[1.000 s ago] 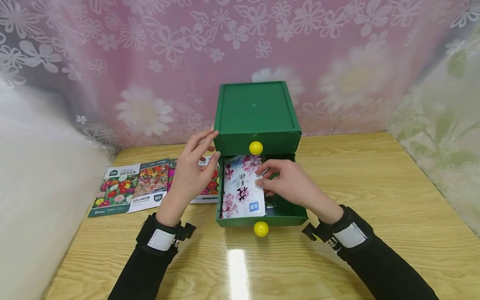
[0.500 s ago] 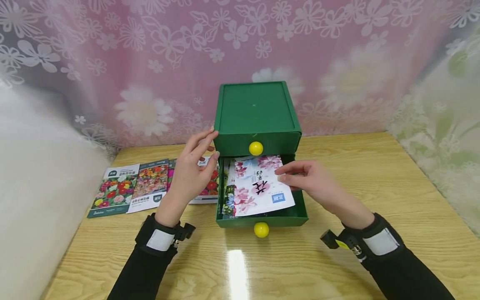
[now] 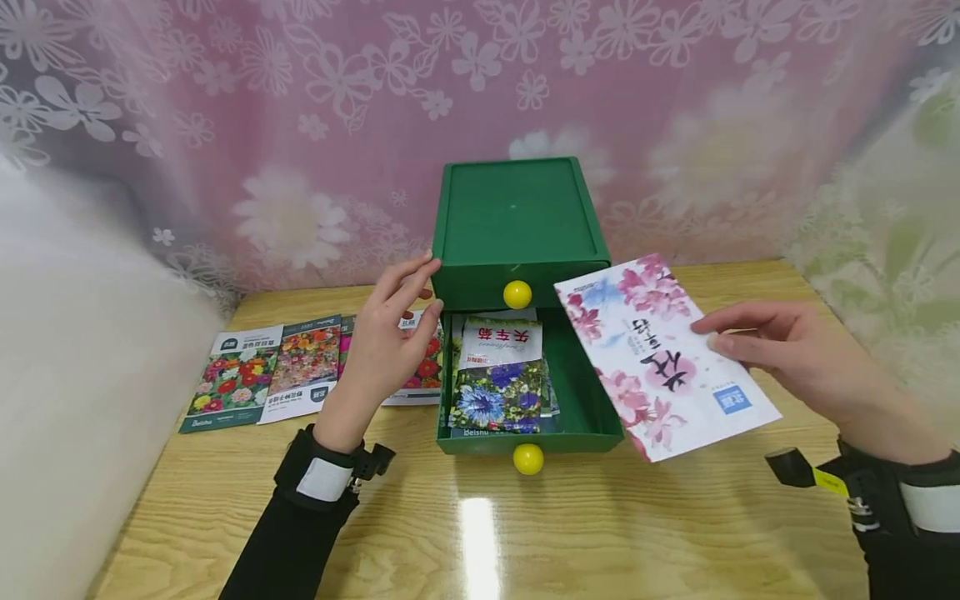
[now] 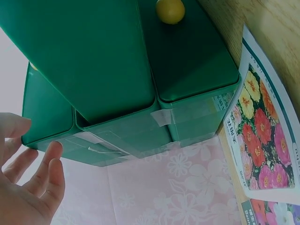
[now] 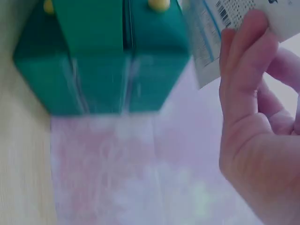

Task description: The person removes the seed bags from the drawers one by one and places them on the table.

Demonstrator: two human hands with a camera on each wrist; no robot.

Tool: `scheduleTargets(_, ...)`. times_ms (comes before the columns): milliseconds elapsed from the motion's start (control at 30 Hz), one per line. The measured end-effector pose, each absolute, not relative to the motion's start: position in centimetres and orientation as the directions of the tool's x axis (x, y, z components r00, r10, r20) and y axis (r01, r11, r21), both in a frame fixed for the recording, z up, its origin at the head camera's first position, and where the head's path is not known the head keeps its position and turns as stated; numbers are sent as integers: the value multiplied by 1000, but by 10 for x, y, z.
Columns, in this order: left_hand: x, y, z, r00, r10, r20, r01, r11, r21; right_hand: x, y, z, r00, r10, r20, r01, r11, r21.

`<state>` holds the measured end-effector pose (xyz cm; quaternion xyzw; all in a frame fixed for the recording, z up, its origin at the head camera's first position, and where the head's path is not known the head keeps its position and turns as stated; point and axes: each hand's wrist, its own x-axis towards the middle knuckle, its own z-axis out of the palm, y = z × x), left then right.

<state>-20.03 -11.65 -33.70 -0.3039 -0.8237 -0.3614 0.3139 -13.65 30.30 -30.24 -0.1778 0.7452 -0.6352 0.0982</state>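
My right hand [image 3: 817, 358] pinches the right edge of a white seed packet [image 3: 622, 333] with pink blossoms, holding it tilted to the right of the green drawer box [image 3: 517, 208]. In the right wrist view the packet's back [image 5: 206, 51] shows a barcode. My left hand [image 3: 390, 342] has its fingertips at the box's upper left front edge, fingers extended. The lower drawer [image 3: 592, 437] is pulled out. Inside, a seed packet with blue cornflowers [image 3: 498, 392] lies on top of other packets, on the left side.
Several flower seed packets [image 3: 232, 379] lie in an overlapping row on the wooden table [image 3: 360, 517], left of the box. Yellow round knobs [image 3: 528, 459] stick out from the drawer fronts. A floral curtain [image 3: 360, 167] hangs behind.
The blossom packet has come up out of the lower drawer and moved right in my right hand, uncovering the cornflower packet. My left hand has stayed at the box.
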Motion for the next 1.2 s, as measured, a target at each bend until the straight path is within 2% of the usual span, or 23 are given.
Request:
scheduleTargets(200,-200,-117,-335,-611,271,744,730,556,398,-153,344,-318,-963,-261,61,-90,102,-991)
scheduleTargets(333,-199,-116,-335,-617,276,737,725,562,397,-167,360,-343,-981,-190,-24,-28,268,-963)
scheduleTargets(467,-199,-115,-335,-628,282,725,719,567,401,-178,366,-372,-977,-151,-150,63,469,-881)
scheduleTargets(633,-199,-114,-335,-631,279,724,718,563,409,-189,356,-395,-951,-174,-254,111,575,-810)
scheduleTargets(967,-195,-116,-335,-639,284,715,707,584,399,-197,321,-414,-944,-209,-256,47,683,-729)
scheduleTargets(1200,-193,-116,-332,-647,298,702,701,595,393,-195,301,-410,-952,-212,-222,-52,823,-565)
